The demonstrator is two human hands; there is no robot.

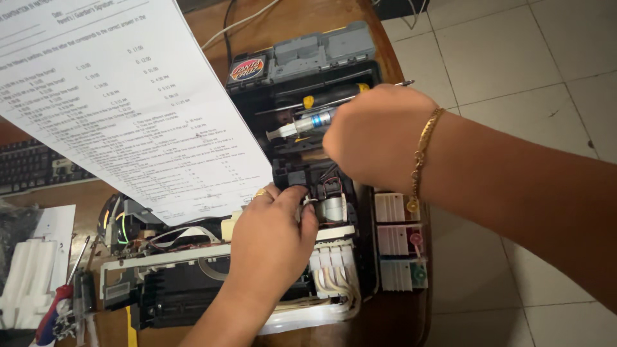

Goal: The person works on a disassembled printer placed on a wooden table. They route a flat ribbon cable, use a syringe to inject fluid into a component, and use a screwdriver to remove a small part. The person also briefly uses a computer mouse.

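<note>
Right hand (373,138): fingers curled shut around a syringe (302,123), clear barrel with a blue band, which it carries along while the fingertips press down into the black carriage block (315,180) inside the opened printer (302,193). The syringe lies nearly level, its tip pointing toward the left side of the table. A thin metal rod (402,83) sticks out past the knuckles on the far side; whether the hand also grips it, cannot tell. Gold chain bracelet (424,151) on the wrist.

Left hand (270,241): comes up from the near edge of the table, fingers bent, thumb and forefinger pinching at a small part on the left face of the same carriage block. What exactly is pinched is hidden by the fingers. Gold ring (262,192) on one finger.

The two hands are close together, meeting over the carriage block, near the middle of the printer.

Printer: covers off, frame and wiring exposed, white ribbon cable (186,234) showing on its left. Ink tubes (334,279) run along its near right part. Ink tank block (398,241) sits against its right side, by the right edge of the table. Grey scanner assembly (321,48) with a round sticker lies at the far end.

A printed sheet of paper (122,96) overhangs the far left part of the printer. Keyboard (32,167) at the left edge. Red-handled screwdriver (61,302) and white plastic parts (29,283) in the near left corner. Wooden table (276,19); tiled floor (514,58) to the right.
</note>
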